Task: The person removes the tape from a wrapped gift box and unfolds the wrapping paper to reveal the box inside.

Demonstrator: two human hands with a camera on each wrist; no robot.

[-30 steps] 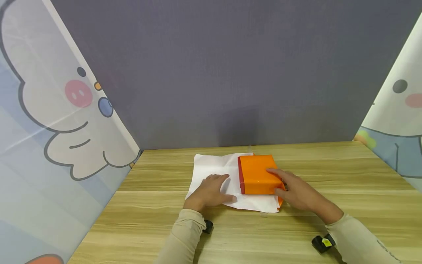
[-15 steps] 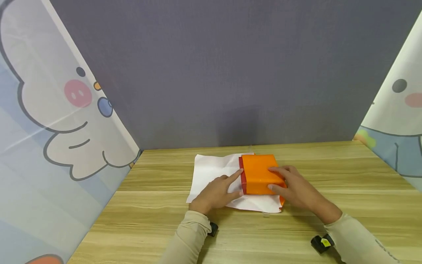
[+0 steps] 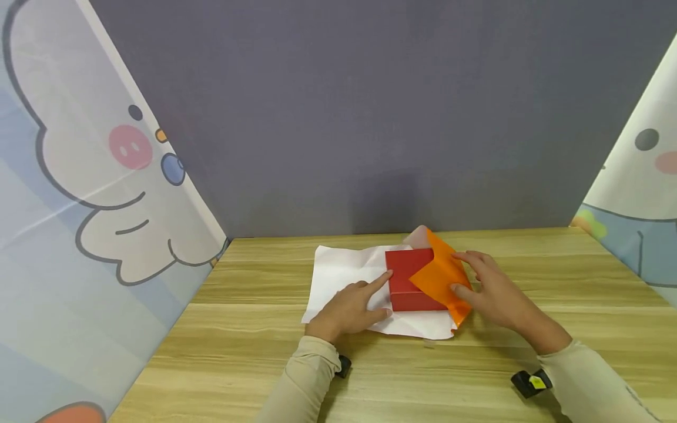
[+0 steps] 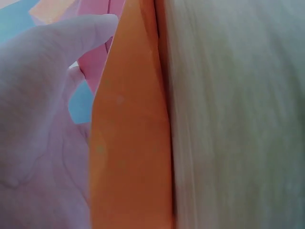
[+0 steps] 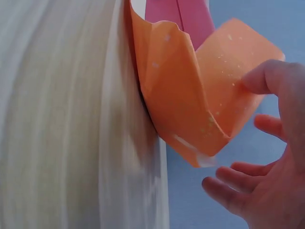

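A red box (image 3: 407,264) lies on a sheet of wrapping paper, orange on one face and white on the other. Its white side (image 3: 338,276) spreads out flat to the left, beneath my left hand (image 3: 346,308). With index finger and thumb extended, that hand touches the box's left end; in the left wrist view the thumb (image 4: 90,31) meets the box (image 4: 97,59). An orange flap (image 3: 441,273) leans over the right part of the box, hiding it. My right hand (image 3: 494,294) is beside this flap. In the right wrist view its thumb (image 5: 262,78) touches the orange paper (image 5: 178,86), the other fingers spread apart.
The wood-grain table (image 3: 238,364) meets a grey panel (image 3: 381,117) at the back. Cartoon-printed sheets (image 3: 53,235) stand at both sides. A small black device (image 3: 530,383) sits under the right wrist, another (image 3: 344,366) under the left.
The left hand moved right to the box's end. The orange flap, which covered most of the box, has swung up and right, baring the red top and front; the right hand shifted right.
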